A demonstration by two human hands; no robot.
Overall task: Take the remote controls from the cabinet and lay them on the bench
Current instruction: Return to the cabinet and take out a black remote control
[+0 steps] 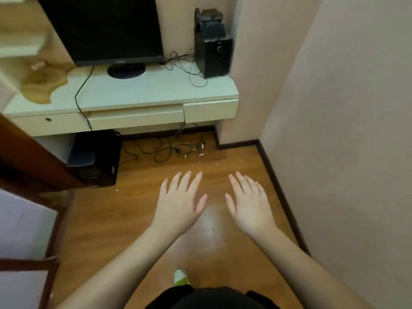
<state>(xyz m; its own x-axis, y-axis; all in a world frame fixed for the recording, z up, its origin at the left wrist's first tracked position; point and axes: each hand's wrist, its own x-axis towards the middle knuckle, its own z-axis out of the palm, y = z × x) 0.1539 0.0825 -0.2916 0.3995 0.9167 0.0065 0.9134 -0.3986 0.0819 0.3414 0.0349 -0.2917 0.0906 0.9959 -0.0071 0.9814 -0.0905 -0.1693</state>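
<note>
Hovering empty: L hand (180, 202), R hand (249, 205)

Left hand (180, 204) and right hand (249, 206) outstretched, fingers straight.

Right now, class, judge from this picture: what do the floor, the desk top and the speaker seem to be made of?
Floor: wood or wood-look laminate, glossy; grain lines and a bright glare patch show.
Desk top: pale laminate over board, probably; the coating has peeled at the left, baring brown wood-coloured board.
Speaker: black box, matte, likely plastic or veneered board; too blurred to tell.
</note>
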